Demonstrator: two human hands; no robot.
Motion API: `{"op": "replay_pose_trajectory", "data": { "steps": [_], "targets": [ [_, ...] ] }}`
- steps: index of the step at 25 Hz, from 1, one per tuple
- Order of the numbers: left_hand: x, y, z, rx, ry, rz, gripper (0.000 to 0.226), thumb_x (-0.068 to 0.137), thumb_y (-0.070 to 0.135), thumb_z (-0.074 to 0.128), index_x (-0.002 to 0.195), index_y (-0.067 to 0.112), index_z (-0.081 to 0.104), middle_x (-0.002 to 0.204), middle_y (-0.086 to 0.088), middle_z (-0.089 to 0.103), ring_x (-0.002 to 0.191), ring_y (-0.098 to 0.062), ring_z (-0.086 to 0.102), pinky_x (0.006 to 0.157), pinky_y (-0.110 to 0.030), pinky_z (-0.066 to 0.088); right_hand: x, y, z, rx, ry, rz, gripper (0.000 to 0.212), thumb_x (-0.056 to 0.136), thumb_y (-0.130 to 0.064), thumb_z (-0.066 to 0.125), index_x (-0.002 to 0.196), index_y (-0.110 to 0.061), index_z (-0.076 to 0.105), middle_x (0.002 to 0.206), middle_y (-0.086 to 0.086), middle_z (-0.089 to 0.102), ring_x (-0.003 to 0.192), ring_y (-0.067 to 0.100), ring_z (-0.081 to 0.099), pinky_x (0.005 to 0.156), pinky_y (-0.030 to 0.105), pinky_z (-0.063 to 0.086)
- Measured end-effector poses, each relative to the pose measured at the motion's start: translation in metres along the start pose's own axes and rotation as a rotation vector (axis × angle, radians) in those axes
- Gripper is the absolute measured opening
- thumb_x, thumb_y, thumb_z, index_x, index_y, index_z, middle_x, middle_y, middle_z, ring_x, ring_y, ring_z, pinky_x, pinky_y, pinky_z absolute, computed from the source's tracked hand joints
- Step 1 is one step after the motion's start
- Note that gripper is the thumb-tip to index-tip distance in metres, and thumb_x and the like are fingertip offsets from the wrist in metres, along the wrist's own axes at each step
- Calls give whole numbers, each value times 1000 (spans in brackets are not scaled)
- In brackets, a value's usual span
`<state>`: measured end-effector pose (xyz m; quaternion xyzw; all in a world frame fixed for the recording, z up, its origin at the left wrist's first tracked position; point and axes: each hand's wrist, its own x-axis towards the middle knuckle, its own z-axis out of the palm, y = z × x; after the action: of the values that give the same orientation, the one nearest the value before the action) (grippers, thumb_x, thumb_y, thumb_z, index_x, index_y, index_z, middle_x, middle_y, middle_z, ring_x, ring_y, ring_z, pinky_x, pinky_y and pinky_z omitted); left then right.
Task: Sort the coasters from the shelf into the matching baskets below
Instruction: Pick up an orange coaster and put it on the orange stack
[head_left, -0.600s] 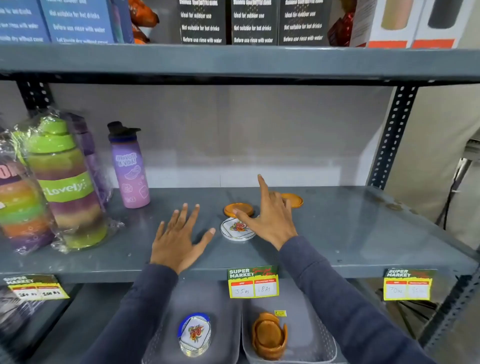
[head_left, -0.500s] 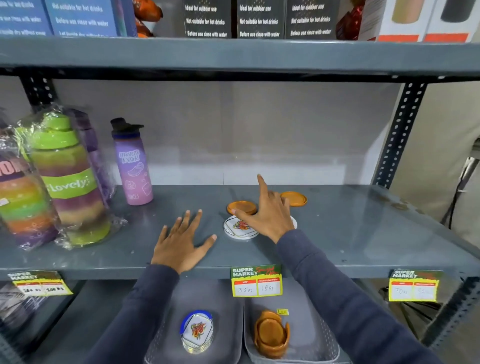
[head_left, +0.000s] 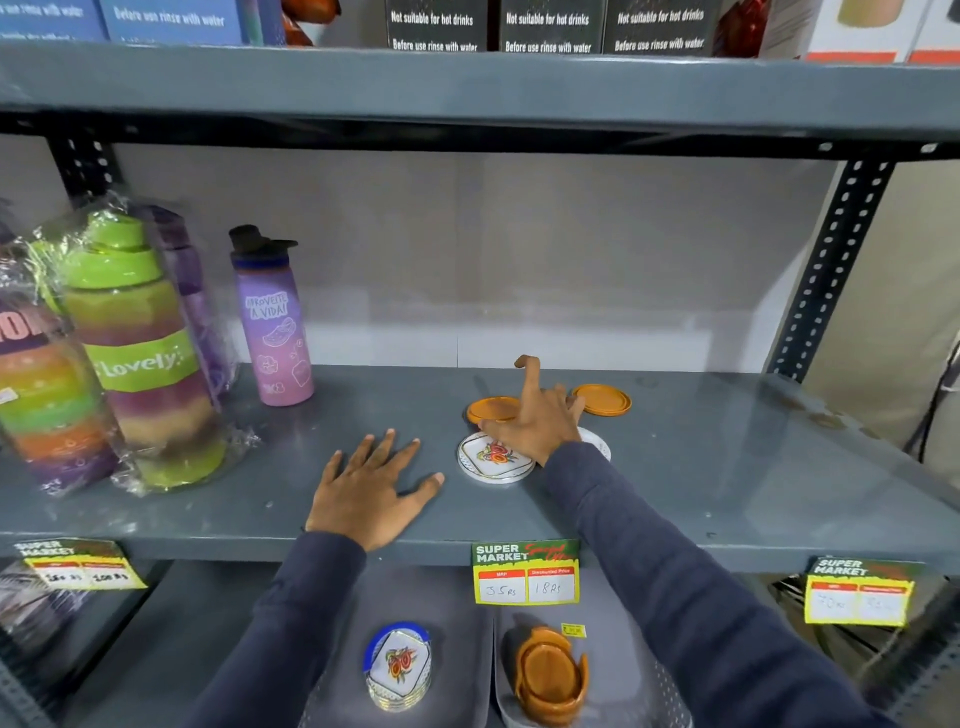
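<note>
On the grey shelf (head_left: 727, 467) lie two orange round coasters (head_left: 491, 409) (head_left: 602, 399) and a white flowered coaster (head_left: 491, 460); a second white one (head_left: 597, 444) peeks out under my wrist. My right hand (head_left: 537, 421) rests over them, thumb at the left orange coaster's edge, index finger raised and curled. My left hand (head_left: 371, 483) lies flat and spread on the shelf, holding nothing. Below, the left grey basket (head_left: 457, 623) holds a stack of white flowered coasters (head_left: 399, 667), and the right basket (head_left: 670, 696) holds orange coasters in a holder (head_left: 548, 675).
Wrapped striped bottles (head_left: 135, 358) and a purple bottle (head_left: 272, 322) stand on the shelf's left. Price tags (head_left: 524, 571) hang on the shelf's front edge. An upper shelf with boxes (head_left: 545, 26) runs overhead, and a perforated upright (head_left: 831, 260) stands at the right.
My right hand has settled lower over the coasters, and its index finger has curled. The left hand stays flat on the shelf.
</note>
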<state>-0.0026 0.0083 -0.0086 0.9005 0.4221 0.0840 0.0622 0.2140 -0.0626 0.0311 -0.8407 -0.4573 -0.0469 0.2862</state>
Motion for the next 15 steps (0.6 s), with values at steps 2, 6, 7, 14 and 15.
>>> {"op": "replay_pose_trajectory", "data": {
  "steps": [2,6,7,14,15],
  "targets": [
    [0,-1,1,-1,3,-4,77,84,79,19,153,45,14,166,12,4,152,-13,1,122,-44,0,-8,0,-8,84,114,-39,80,71,-61,74,128,-28,27,85,-1,65,106,32,55,85,44,28],
    [1,-2,2,4,15,7,77,84,79,18,153,45,14,166,12,4,152,-13,0,122,-43,1,-51,-12,-45,298,366,-216,85,66,-59,83,125,-29,30,123,-5,59,119,18,51,91,42,29],
    [1,-2,2,3,18,5,77,84,79,18,153,45,14,166,12,4,152,-13,0,122,-43,0,-68,-16,-56,308,470,-283,86,64,-62,83,128,-26,37,129,-8,50,123,8,47,92,43,31],
    [2,-2,5,-7,31,0,81,81,81,16,153,46,12,165,14,4,152,-11,1,122,-42,1,-138,-24,-95,471,746,-587,79,67,-55,87,115,-24,33,141,-42,23,113,38,63,77,67,48],
    [2,-1,5,-9,34,-4,79,82,81,18,153,46,13,165,14,5,152,-11,1,122,-42,1,-140,-23,-96,474,732,-574,78,68,-56,86,114,-24,32,141,-41,25,111,41,64,79,67,48]
  ]
}}
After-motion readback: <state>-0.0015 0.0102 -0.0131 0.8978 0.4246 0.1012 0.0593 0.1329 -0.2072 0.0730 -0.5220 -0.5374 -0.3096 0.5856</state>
